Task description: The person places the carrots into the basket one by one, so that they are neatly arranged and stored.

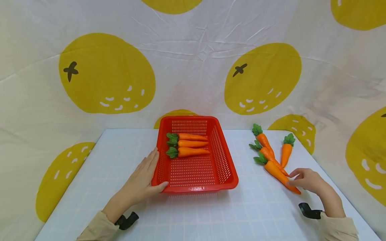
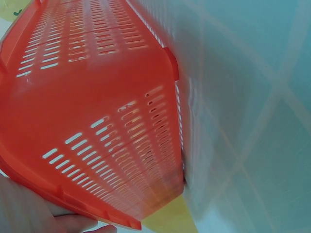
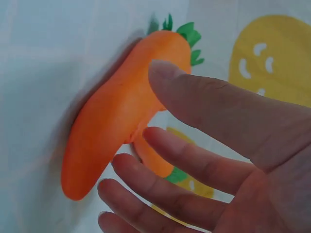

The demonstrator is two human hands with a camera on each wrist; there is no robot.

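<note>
A red plastic basket (image 1: pixel 215 160) holds three carrots (image 1: pixel 193 144) with green tops, lying side by side toward its back. My left hand (image 1: pixel 140 179) rests at its front left corner, fingers fairly straight along the left rim and thumb over the front rim. In the left wrist view, the basket's slotted wall (image 2: pixel 87 97) fills much of the frame. To the right, several more carrots lie on the table. My right hand (image 1: pixel 307 179) is at the tip of the nearest carrot (image 1: pixel 277 172). In the right wrist view, its fingers are spread beside this carrot (image 3: pixel 112 107); whether the thumb touches is unclear.
A pale checked cloth covers the table (image 1: pixel 193 217). Behind it hangs a white curtain (image 1: pixel 187 67) with large yellow fruit prints. One carrot (image 1: pixel 287 150) lies apart, right of the overlapping ones, near the table's right edge.
</note>
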